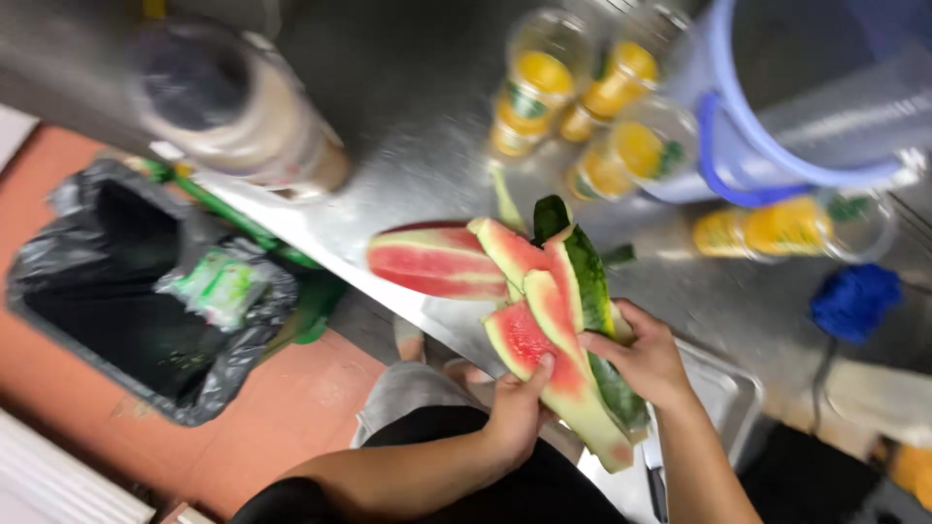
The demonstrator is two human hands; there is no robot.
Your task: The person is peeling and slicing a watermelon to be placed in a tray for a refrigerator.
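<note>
Both my hands hold a bundle of watermelon rinds (544,301), green outside with thin red flesh, over the edge of a steel counter (408,107). My left hand (515,412) grips the bundle from below, thumb on a red face. From the right side, my right hand (646,361) clasps the green skins. One long rind piece (437,260) sticks out to the left. The picture is blurred by motion.
A bin lined with a black bag (116,281), holding green wrapper waste, stands on the red floor at left. Several plastic cups of yellow fruit (621,116) sit on the counter by a blue bucket (806,87). A blurred jar (233,97), a steel tray (723,388) and a blue cloth (854,299) are nearby.
</note>
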